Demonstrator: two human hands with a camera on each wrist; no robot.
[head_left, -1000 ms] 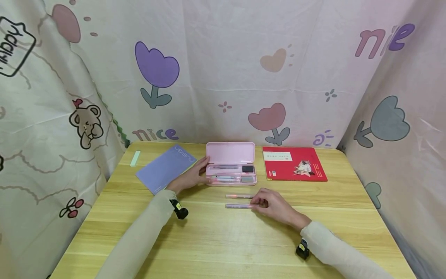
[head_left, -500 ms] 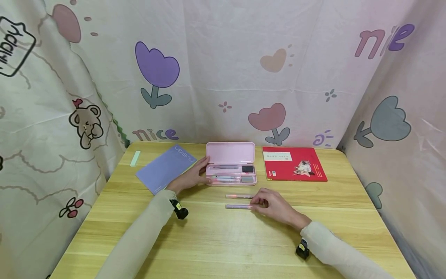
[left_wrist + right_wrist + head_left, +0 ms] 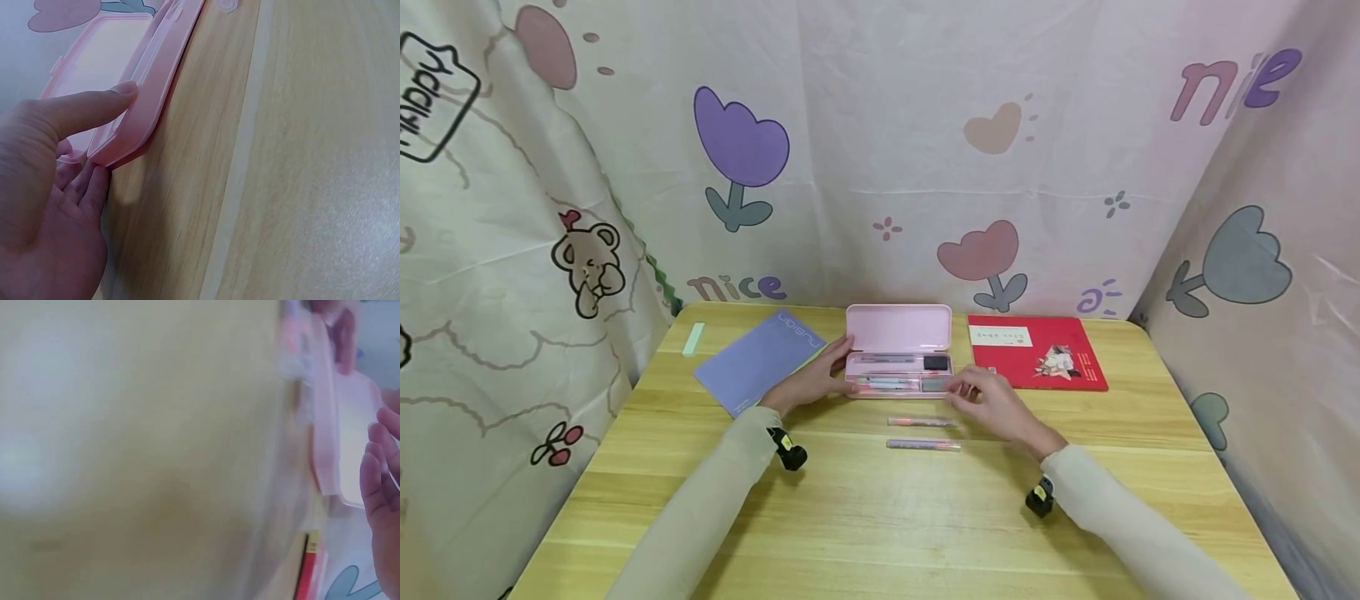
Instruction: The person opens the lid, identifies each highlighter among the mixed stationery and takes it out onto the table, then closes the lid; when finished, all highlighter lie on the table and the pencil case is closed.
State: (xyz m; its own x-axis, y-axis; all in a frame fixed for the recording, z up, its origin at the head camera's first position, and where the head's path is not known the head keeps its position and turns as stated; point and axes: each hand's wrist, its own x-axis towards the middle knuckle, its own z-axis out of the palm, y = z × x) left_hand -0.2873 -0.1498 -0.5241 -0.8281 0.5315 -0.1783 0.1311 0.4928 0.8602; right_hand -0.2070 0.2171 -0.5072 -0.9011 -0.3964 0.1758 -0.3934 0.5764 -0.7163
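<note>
Right hand (image 3: 996,408): off the near pen (image 3: 922,444), which it pinched half a second ago; now beside the right front corner of the pencil case (image 3: 150,112), fingers loosely bent, nothing seen in them. Contact with the grey block (image 3: 934,386) cannot be told.
Left hand (image 3: 811,383): unchanged; grips the case's left end, thumb at the front, fingers behind.
Meaning: setting down the near pen appears complete, in judgement; attention seems shifted to the case.
Loose pens: near pen and far pen (image 3: 917,421) lie roughly parallel, apart, in front of the case, untouched.
Pencil case: at the back of the desk (image 3: 850,517), lid (image 3: 898,327) raised; a black block (image 3: 936,363), the grey block and slim writing tools inside.
Desk: light wood grain; blue notebook (image 3: 760,362) and pale green strip (image 3: 693,339) to the left, red book (image 3: 1052,329) to the right.
Room: printed cloth (image 3: 880,125) behind and at both sides, with tulips, hearts and lettering.
</note>
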